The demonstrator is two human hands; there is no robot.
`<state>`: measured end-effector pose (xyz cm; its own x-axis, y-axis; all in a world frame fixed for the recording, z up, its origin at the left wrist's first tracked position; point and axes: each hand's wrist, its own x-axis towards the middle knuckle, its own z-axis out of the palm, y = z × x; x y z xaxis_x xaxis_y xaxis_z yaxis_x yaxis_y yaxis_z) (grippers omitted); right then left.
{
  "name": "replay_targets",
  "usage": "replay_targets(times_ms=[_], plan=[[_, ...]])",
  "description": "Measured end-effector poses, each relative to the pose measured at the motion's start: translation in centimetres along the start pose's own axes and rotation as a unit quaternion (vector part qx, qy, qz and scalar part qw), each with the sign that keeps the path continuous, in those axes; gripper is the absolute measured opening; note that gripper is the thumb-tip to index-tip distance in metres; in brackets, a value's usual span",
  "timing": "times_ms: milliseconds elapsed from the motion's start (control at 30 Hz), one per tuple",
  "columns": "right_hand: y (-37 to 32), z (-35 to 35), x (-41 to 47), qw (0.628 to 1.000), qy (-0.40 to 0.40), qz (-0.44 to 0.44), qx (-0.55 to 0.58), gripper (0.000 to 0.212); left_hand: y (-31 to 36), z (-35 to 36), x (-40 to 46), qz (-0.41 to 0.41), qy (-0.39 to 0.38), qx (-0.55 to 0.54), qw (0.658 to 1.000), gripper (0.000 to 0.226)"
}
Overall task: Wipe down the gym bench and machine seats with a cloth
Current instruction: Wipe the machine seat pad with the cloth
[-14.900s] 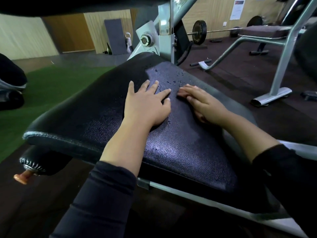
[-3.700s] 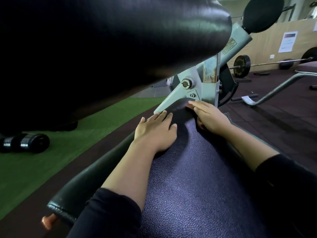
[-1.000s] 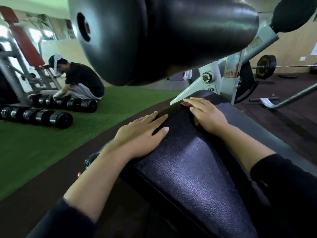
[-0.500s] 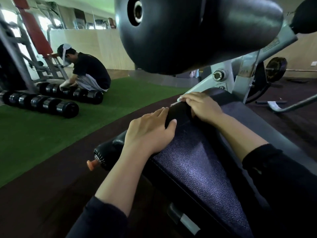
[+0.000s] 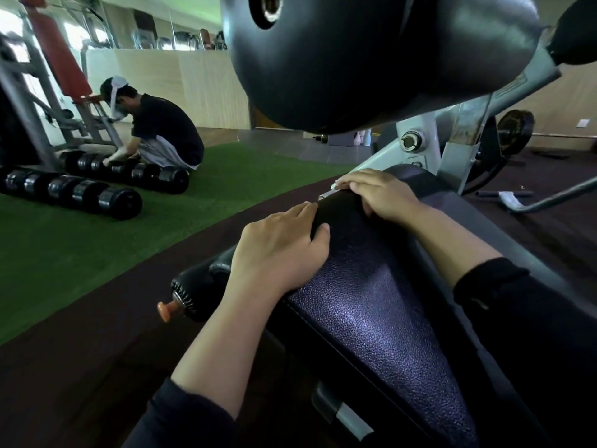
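Head view: both hands have slid from the pad's middle to its far left corner by the frame. Left hand [image 5: 281,250] lies on the pad [image 5: 381,321] edge, fingers loosely bent over the side, thumb on top. Right hand [image 5: 381,195] is curled over the corner near the pivot [image 5: 409,141]; cloth not visible, can't tell if it's bunched underneath. Top looks done, so prob. edge/corner pass now; other seats left.
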<state>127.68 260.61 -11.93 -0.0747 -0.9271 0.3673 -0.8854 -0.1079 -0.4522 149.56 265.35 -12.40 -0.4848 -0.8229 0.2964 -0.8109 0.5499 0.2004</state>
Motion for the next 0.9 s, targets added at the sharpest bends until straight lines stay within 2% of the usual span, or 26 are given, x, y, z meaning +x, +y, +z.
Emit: replay_targets(times_ms=[100,200,267,333,467,533,600,733,800,900], plan=[[-1.0,1.0,-2.6,0.996,-0.010,-0.092,0.002,0.033,0.0,0.0,-0.1,0.000,-0.004,-0.003,1.000,0.048],[1.1,0.1,-6.1,0.983,-0.017,-0.178,0.037,0.039,-0.1,0.0,-0.1,0.000,0.000,-0.005,1.000,0.047],[3.1,-1.2,-6.2,0.984,-0.034,-0.169,0.043,0.039,-0.1,0.1,-0.1,0.001,0.006,-0.012,1.000,0.045],[4.2,-1.6,-4.4,0.992,-0.028,-0.116,0.050,0.036,-0.1,0.2,-0.2,0.001,0.011,-0.015,1.000,0.044],[1.4,-0.4,-0.9,1.000,0.001,-0.021,0.014,0.034,0.0,0.0,-0.2,-0.002,0.014,-0.012,1.000,0.045],[-0.9,0.5,-1.0,0.999,-0.005,-0.033,-0.003,0.032,0.1,-0.1,-0.3,-0.007,0.015,-0.013,1.000,0.043],[-2.1,1.4,-2.7,0.995,-0.011,-0.098,-0.009,0.034,0.2,-0.1,-0.4,-0.014,0.015,-0.018,1.000,0.042],[0.3,0.6,-6.6,0.981,-0.024,-0.189,0.036,0.039,0.2,-0.3,-0.6,-0.022,0.026,-0.036,0.999,0.040],[1.9,-0.8,-6.6,0.982,-0.040,-0.181,0.038,0.039,0.2,-0.4,-0.8,-0.028,0.029,-0.044,0.998,0.039],[1.7,-1.4,-4.3,0.993,-0.027,-0.095,0.064,0.036,0.3,-0.5,-0.8,-0.037,0.036,-0.059,0.997,0.038]])
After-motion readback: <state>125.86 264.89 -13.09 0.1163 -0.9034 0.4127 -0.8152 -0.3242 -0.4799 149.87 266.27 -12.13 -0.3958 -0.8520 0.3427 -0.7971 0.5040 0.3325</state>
